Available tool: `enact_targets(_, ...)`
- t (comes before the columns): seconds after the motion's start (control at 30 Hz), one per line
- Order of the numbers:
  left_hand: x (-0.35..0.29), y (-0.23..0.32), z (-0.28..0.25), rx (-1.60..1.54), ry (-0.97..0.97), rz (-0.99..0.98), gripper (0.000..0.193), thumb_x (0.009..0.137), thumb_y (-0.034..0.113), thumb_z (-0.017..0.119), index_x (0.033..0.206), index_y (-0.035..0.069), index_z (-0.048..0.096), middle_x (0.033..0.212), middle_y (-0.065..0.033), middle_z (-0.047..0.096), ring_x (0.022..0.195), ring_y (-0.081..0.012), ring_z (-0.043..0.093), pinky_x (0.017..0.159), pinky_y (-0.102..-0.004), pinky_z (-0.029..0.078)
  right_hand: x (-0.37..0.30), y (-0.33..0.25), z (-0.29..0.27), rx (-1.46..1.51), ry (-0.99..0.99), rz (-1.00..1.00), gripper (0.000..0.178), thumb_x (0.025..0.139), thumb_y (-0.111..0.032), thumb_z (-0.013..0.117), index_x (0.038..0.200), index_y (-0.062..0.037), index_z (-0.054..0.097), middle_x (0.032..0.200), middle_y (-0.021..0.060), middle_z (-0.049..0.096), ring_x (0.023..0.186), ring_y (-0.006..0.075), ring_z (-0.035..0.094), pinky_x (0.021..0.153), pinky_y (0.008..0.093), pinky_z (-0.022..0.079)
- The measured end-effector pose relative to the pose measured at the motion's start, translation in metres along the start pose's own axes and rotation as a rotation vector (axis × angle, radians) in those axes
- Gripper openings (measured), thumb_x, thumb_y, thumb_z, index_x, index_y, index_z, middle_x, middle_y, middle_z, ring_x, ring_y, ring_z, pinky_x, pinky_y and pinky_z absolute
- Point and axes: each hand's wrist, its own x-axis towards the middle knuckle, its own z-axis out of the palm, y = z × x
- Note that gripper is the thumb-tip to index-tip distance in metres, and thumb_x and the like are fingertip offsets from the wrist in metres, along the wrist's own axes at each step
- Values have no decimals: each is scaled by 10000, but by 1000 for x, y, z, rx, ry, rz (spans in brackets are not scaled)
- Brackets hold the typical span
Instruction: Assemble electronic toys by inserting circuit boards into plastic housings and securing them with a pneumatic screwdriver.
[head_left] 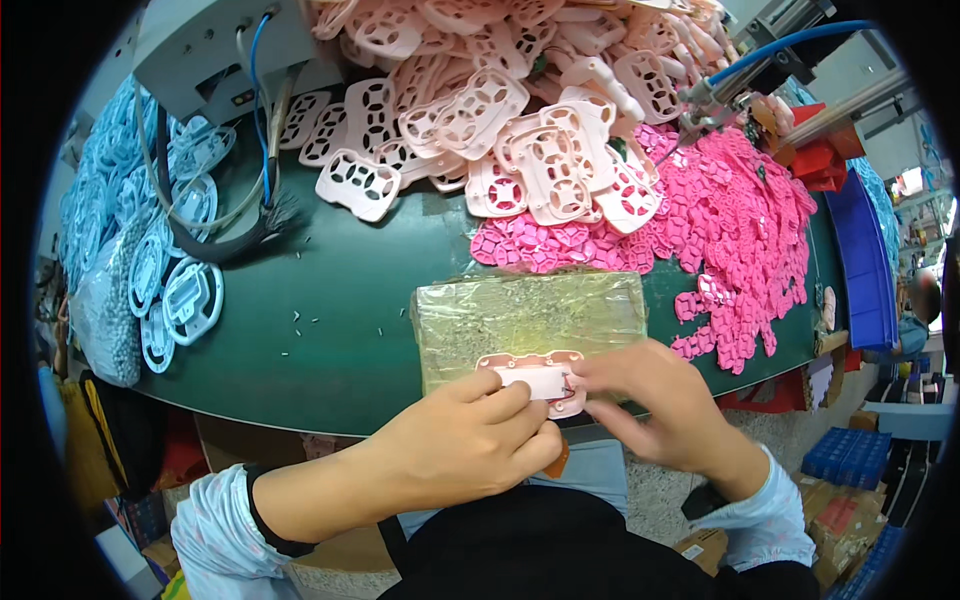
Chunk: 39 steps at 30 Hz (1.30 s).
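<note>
A pale pink plastic shell (570,407), hollow side up, lies at the near edge of a box wrapped in yellowish tape (530,310). Inside it sits a flat white rectangular piece (540,382), with a thin red wire at its right end. My left hand (475,435) is closed on the shell's left side, fingertips against the white piece. At the shell's right end is my right hand (660,405), slightly blurred, its thumb and fingers apart close to the wire. Whether those fingertips touch the wire cannot be made out.
Pale pink shells (480,110) are heaped at the back of the green table (330,330). Bright pink flat parts (740,240) spread to the right, beside a blue bin (865,260). Light blue parts (190,300) pile up at left, near a grey machine (225,60) with hanging cables.
</note>
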Motion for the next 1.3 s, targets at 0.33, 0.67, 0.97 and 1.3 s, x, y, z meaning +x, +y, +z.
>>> enact_targets(0.33,2,0,3,52,26,8,187,713,184,639,857,106,548,933,-2,625,864,-143,573,708,-263,474,-26,-25,35,-452,137,19,260,743,-18,618,997,23,580,1235,165,597,674,225,531,635,314,489)
enact_targets(0.67,1,4,18,-19,190,-12,237,694,160,640,900,60,580,839,-12,581,840,-157,574,597,-241,491,-33,-10,40,-286,290,-62,322,725,49,699,1035,30,613,1080,186,654,794,274,669,657,341,555)
enact_targets(0.97,3,11,30,39,336,-185,212,674,124,655,867,64,590,890,-31,612,759,-161,576,546,-247,503,-20,-22,27,-179,324,-102,242,718,77,680,935,0,605,1094,215,669,643,209,626,547,278,501)
enact_targets(1.3,4,12,27,29,341,-183,212,658,104,662,852,62,589,910,-36,626,739,-142,573,535,-232,494,-27,-16,37,318,247,387,351,750,112,556,1089,22,560,1146,169,655,716,247,668,571,311,540)
